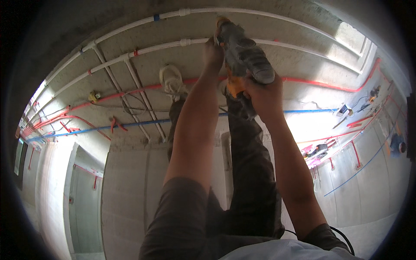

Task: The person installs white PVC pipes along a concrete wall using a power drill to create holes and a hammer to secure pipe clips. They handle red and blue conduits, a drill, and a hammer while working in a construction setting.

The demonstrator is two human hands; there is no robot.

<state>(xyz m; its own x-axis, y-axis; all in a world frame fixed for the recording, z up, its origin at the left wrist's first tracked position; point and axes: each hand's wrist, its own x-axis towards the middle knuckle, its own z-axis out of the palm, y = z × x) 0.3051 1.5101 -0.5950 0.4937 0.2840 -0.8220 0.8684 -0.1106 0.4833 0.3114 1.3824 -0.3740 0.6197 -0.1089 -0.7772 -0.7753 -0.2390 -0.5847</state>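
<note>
A grey and orange rotary hammer (242, 50) is held out in front of me, its nose angled away toward the floor between two long white pipes. My right hand (265, 96) wraps around its orange and black rear handle. At the front, my left hand (213, 56) grips the tool's left side near the nose; its fingers are partly hidden by the tool. Whether the tip touches the floor, I cannot tell. The nearer white pipe (162, 47) passes behind my left hand, and the farther white pipe (130, 26) runs close to the nose.
Red conduit (190, 81) and a blue pipe (164, 120) cross the floor by my feet. My pale shoe (171, 77) stands near the conduit. A yellow object (93, 96) lies left beside a loose cable (134, 104). Assorted tools (320, 149) lie at the right. A doorway (84, 199) is at left.
</note>
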